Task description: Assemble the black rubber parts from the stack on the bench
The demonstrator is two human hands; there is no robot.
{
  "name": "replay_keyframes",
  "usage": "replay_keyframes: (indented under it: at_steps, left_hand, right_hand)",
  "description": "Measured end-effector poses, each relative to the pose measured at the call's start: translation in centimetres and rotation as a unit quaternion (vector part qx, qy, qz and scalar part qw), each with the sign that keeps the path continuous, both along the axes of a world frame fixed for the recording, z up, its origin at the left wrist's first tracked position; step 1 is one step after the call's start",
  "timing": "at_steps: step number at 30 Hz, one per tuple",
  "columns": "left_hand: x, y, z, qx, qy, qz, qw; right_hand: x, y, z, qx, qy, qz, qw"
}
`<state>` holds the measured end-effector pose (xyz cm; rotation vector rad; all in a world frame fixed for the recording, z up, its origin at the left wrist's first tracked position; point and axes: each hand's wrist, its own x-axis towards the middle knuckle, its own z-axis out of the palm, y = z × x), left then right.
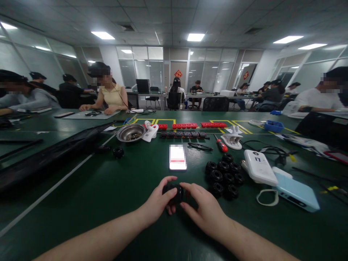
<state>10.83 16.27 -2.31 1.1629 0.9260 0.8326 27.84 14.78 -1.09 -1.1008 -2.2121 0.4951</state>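
Observation:
A black, round, wheel-like part (178, 193) is held just above the green table, close in front of me. My left hand (156, 201) wraps round its left side, thumb across the front and fingers behind and below. From the right, the index finger and thumb of my right hand (205, 204) close on its edge. Much of the part is hidden by my fingers. To the right of my hands lies a cluster of several similar black wheel-like parts (223, 166). One more black round part (118, 152) sits alone on the left. A lit phone (177, 157) lies just beyond my hands.
Behind the phone are a metal bowl (131, 133) with small pieces, red strips (185, 126), a black strip (183, 135), glasses (200, 146) and a screwdriver (220, 144). A white device (260, 167) and a light-blue box (296, 191) stand right. Other people sit around.

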Motion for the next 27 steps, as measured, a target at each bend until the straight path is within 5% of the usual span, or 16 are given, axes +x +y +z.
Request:
replay_keyframes:
  at_steps: [6, 17, 23, 27]
  left_hand:
    - [-0.48, -0.51, 0.02, 0.041, -0.003, 0.003, 0.999]
    - [-0.09, -0.26, 0.06, 0.008, 0.003, -0.021, 1.0]
    - [-0.23, -0.44, 0.05, 0.025, -0.009, 0.013, 1.0]
    - [-0.46, -0.45, -0.06, 0.044, -0.023, -0.003, 0.999]
  right_hand:
    - [-0.25, 0.02, 0.37, -0.104, 0.001, -0.049, 0.993]
    - [-0.1, -0.32, 0.04, -0.007, 0.007, 0.009, 1.0]
    - [-0.3, -0.32, 0.26, -0.101, 0.025, -0.064, 0.993]
    - [-0.36, -0.08, 0.32, -0.127, 0.017, -0.023, 0.991]
